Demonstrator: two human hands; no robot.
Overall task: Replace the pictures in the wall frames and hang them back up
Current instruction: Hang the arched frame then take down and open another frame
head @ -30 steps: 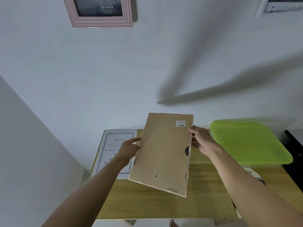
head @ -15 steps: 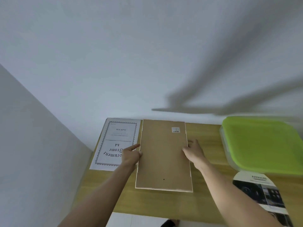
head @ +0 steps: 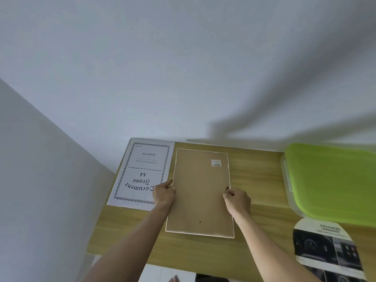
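A picture frame (head: 200, 193) lies face down on the wooden table (head: 262, 186), its brown backing board up. The left hand (head: 164, 195) rests against the frame's left edge, fingers curled at the rim. The right hand (head: 237, 200) pinches at a small dark tab on the right edge. A printed "Document Frame A4" sheet (head: 142, 171) lies just left of the frame; a green-lidded container (head: 333, 182) sits far right.
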